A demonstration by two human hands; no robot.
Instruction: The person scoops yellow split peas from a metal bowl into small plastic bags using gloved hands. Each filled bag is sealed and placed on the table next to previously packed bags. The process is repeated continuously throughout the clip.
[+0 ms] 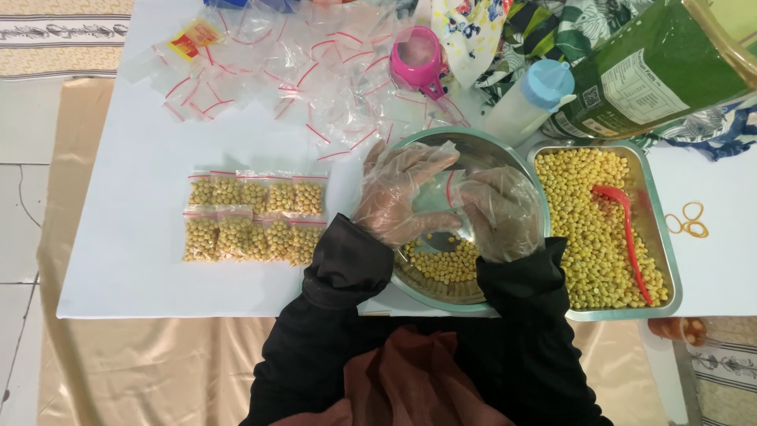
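White table covering (142,260) carries all items: a rectangular steel tray (664,260) of yellow beans at 3 o'clock with a red spoon (627,229) lying in it, a round steel bowl (481,150) at centre holding a small heap of beans (445,267) at its 6 o'clock wall, a scatter of empty clear zip bags (300,71) at 12 o'clock, and ten filled bags (254,217) in two rows at 9 o'clock. Over the bowl, the left hand (402,193) and right hand (501,213), both in clear plastic gloves, close together on one small clear bag (440,199) held between them, fingers clamped on its edges.
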